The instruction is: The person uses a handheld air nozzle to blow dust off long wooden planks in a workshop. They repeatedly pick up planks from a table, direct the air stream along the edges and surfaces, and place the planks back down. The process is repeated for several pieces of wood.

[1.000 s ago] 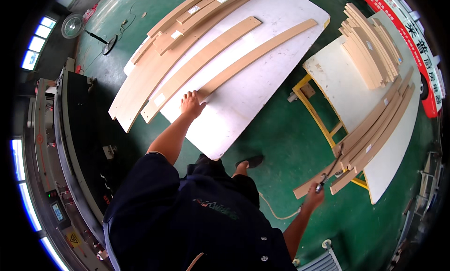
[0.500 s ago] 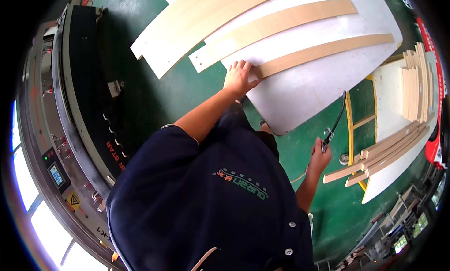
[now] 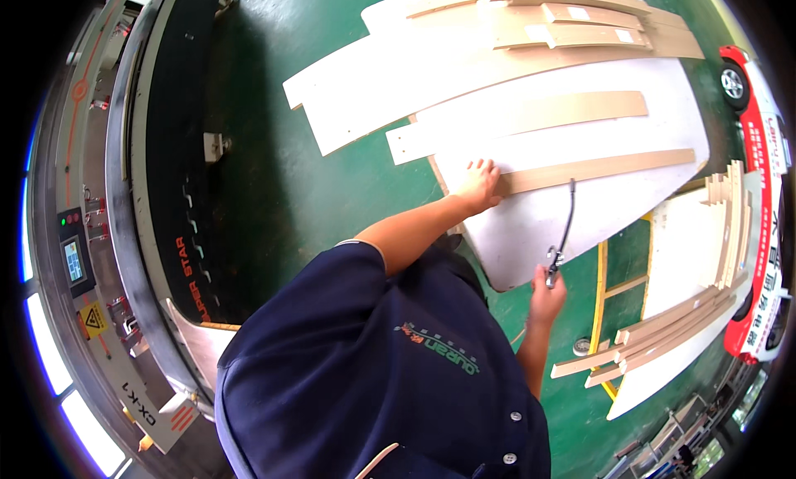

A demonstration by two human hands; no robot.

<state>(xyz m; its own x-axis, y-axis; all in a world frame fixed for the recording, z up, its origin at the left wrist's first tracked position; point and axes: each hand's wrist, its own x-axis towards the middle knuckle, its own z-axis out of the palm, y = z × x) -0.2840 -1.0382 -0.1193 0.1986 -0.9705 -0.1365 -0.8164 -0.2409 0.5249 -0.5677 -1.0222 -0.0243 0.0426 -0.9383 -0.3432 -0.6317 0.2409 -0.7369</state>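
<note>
A narrow wooden strip (image 3: 597, 169) lies along the near side of a white table (image 3: 539, 230). My left hand (image 3: 478, 187) is closed over its left end, fingers across the top and the thumb on the near side. Off the table's near right edge, my right hand (image 3: 548, 296) grips an air blow gun (image 3: 553, 258). The gun's long thin dark nozzle (image 3: 570, 209) points forward over the table, with its tip close to the strip. Beyond the strip is a wider wooden board (image 3: 580, 109), with small holes at its left end.
Large wooden panels (image 3: 356, 89) overhang the table's far left edge, with shorter pieces (image 3: 597, 34) on top. At right, a yellow-framed cart (image 3: 603, 272) carries stacked strips (image 3: 663, 334). A long machine (image 3: 157, 147) stands at left. A red and white car (image 3: 759, 147) is at the far right.
My view has shifted, showing more of the far table. My right hand has brought the blow gun nearer, its nozzle now over the table by the strip. My left hand stays at the strip's end.
</note>
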